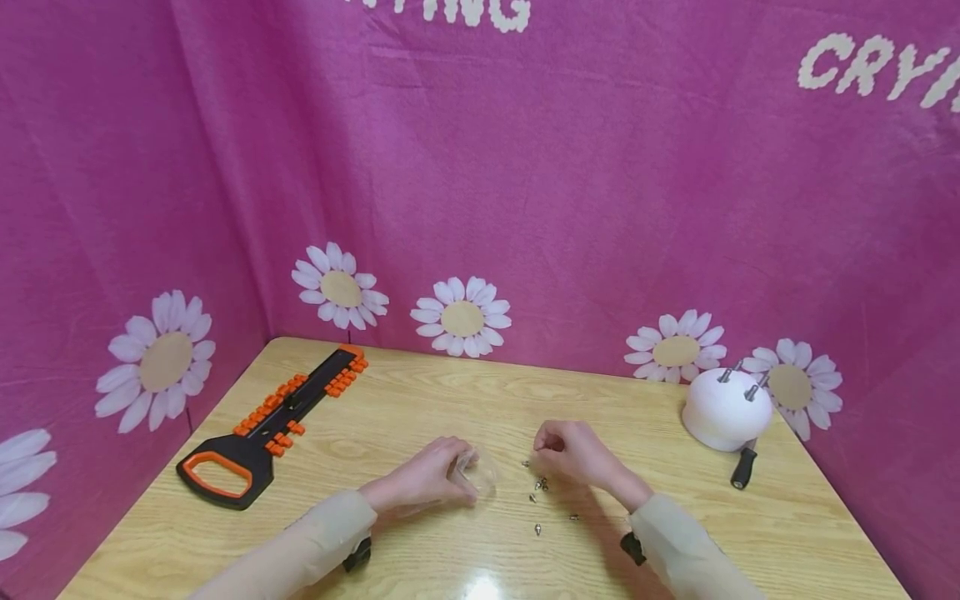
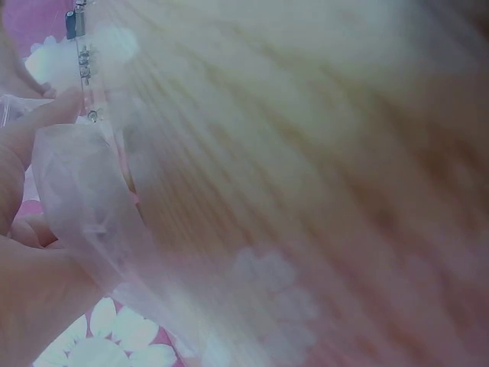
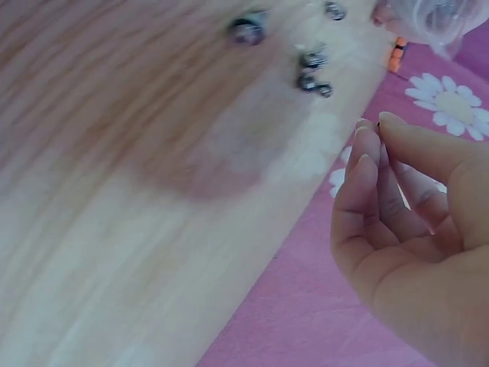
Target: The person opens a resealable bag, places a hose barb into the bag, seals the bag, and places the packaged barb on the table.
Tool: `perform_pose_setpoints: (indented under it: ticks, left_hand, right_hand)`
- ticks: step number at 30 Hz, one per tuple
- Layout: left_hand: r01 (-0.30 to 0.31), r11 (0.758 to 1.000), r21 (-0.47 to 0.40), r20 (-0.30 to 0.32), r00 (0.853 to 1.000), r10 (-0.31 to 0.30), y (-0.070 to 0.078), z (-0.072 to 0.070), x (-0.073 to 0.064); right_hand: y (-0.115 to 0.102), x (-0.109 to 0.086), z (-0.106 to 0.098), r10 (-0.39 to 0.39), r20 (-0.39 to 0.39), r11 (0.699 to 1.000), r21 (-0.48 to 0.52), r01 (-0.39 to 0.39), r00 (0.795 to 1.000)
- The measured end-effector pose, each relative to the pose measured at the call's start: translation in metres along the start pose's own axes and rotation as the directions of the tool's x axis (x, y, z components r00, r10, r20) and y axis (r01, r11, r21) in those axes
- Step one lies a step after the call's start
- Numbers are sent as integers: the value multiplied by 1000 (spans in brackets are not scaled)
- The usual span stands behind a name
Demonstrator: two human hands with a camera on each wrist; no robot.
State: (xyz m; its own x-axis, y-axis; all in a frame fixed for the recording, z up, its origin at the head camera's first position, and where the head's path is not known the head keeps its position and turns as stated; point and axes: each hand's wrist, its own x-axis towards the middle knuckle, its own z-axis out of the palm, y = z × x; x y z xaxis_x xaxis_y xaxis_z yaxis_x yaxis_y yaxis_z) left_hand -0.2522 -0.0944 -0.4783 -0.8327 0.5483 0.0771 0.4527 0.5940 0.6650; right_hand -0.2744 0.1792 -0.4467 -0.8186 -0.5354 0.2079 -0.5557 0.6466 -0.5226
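Since your left hand [image 1: 427,477] grips a clear bag [image 2: 84,195] and your right hand [image 1: 579,455] pinches what looks like one tiny piece [image 3: 380,125], the metal fittings [image 3: 312,59] loose between them look left to do.

Right hand [image 1: 581,454] pinches; left hand [image 1: 425,477] curls.

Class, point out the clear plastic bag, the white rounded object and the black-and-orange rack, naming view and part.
Clear plastic bag [image 2: 84,195]: left wrist view, its crumpled side.
White rounded object [image 1: 722,417]: head view, its front wall.
Black-and-orange rack [image 1: 303,397]: head view, its black bar.
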Motion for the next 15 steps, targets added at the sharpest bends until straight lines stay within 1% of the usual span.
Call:
perform_pose_setpoints:
  ticks: [6, 9, 15]
  left_hand:
    - [7, 1000, -14, -3, 1000, -8, 2, 0, -1]
    - [12, 1000, -8, -4, 1000, -12, 2, -1, -1]
    - [3, 1000, 2, -7, 1000, -3, 1, 0, 0]
  right_hand:
    - [-17, 7, 0, -38, 20, 999, 4, 37, 999]
    - [-27, 11, 1, -55, 36, 998, 11, 55, 998]
    - [-44, 18, 10, -90, 76, 995, 50, 87, 993]
